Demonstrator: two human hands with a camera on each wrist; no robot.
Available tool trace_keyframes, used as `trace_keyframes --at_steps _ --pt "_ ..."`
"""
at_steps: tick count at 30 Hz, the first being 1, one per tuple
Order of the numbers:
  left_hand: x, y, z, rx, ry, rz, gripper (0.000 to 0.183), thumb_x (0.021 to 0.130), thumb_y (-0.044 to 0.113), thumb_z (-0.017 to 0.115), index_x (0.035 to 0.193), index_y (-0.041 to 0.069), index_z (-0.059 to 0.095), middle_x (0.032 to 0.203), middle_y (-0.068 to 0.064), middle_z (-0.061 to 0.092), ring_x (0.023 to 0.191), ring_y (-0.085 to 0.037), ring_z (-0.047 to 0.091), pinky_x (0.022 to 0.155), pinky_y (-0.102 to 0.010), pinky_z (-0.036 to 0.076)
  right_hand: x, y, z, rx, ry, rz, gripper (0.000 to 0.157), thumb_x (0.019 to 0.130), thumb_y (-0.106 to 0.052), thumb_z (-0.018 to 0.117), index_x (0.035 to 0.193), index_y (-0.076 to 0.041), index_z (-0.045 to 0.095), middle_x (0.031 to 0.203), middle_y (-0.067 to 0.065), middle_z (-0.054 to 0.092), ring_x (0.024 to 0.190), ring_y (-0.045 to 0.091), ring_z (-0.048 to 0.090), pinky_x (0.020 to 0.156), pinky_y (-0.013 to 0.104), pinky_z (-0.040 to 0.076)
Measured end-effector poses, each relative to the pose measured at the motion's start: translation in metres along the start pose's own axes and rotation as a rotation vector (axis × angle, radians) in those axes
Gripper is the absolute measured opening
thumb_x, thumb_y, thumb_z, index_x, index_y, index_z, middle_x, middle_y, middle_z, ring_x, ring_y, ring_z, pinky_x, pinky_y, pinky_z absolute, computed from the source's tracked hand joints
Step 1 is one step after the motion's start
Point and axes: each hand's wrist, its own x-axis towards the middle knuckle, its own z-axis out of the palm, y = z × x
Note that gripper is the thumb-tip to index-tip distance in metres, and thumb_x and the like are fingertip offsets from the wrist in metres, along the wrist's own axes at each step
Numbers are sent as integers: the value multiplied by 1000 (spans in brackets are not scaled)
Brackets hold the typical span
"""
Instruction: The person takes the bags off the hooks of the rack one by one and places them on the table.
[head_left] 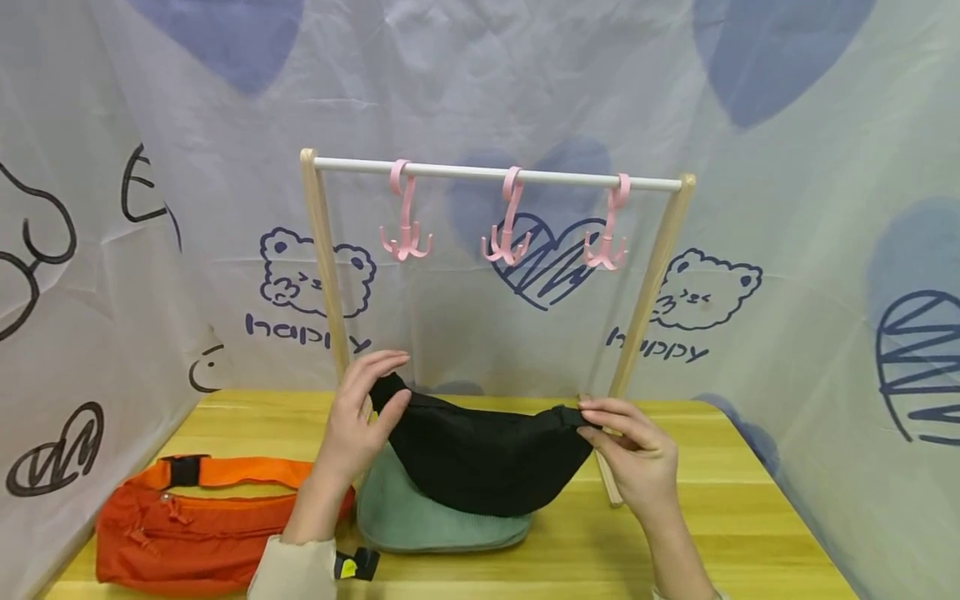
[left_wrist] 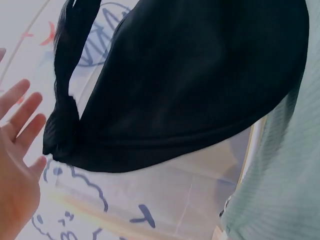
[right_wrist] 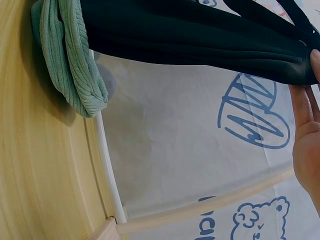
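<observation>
A black waist bag (head_left: 487, 462) is held up over the table, tilted against a light green ribbed bag (head_left: 442, 529). My right hand (head_left: 637, 454) pinches its right end between thumb and fingers, as the right wrist view also shows. Beside the bag's left end is my left hand (head_left: 360, 421). In the left wrist view the fingers of that hand (left_wrist: 20, 155) are spread next to the bunched strap end (left_wrist: 60, 127), not curled round it. An orange waist bag (head_left: 202, 533) with a black buckle lies left of the green one, partly behind my left forearm.
Behind the bags stands a wooden rack with a white rail (head_left: 465, 172). Three pink hooks (head_left: 406, 237) hang from it. A black buckle (head_left: 365, 564) lies near the table's front. Printed cloth (head_left: 480, 75) encloses the wooden table (head_left: 720, 500) at the back and sides.
</observation>
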Motion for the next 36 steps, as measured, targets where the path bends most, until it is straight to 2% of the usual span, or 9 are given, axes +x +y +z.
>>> trace_keyframes --at_steps 3,5,8,14,18,22,25,30,36 --pt "2 -4 -8 -18 71 -79 38 96 1 69 133 7 68 139 -10 62 134 -27 51 118 -24 31 2 1 -1 2 4 -8 24 81 26 71 103 18 72 118 19 73 116 29 70 91 31 59" --pt "1 -7 -13 -30 83 -154 35 98 2 68 133 6 68 140 -10 62 135 -24 50 116 -22 32 3 1 -1 4 6 -9 24 81 26 71 103 19 72 118 20 73 116 28 70 90 31 59" --pt "-2 -14 -20 -58 42 -239 33 101 3 65 133 6 68 142 -11 61 137 -24 49 111 -18 35 4 2 -2 9 10 -6 24 80 27 71 103 20 72 118 20 73 115 28 70 90 31 59" --pt "-7 -26 -18 -166 -101 -309 39 103 5 64 141 2 61 150 -17 54 139 -33 50 109 -21 44 4 2 -3 9 20 8 24 81 28 70 103 20 71 118 20 73 114 27 70 89 31 60" --pt "-8 -29 -12 -197 -121 -361 40 104 9 65 143 4 60 150 -15 54 137 -28 53 107 -25 48 3 2 -3 4 26 10 24 81 29 69 104 21 71 118 20 73 114 27 70 89 31 60" --pt "-10 -30 -5 -240 -73 -390 37 103 8 65 140 3 62 145 -17 56 129 -12 58 99 -18 50 2 4 -4 -32 47 17 26 80 30 69 104 22 70 118 19 73 114 26 69 89 29 59" --pt "-12 -30 0 -293 -30 -376 34 102 3 64 136 -2 63 141 -21 57 122 -4 59 97 -17 51 -1 6 -5 -66 77 38 28 79 32 68 105 22 70 118 18 73 114 25 69 89 27 59" --pt "-13 -30 5 -334 17 -340 32 100 -4 65 131 -7 64 137 -24 57 118 -4 62 102 -17 49 -6 9 -7 -91 127 87 30 79 33 67 107 24 68 119 19 72 114 24 69 87 27 59" --pt "-14 -28 4 -336 33 -347 32 99 -4 66 130 -6 66 137 -22 58 116 -6 64 103 -18 48 -7 13 -8 -95 155 103 31 80 32 67 110 25 66 120 19 72 116 24 69 88 28 59"
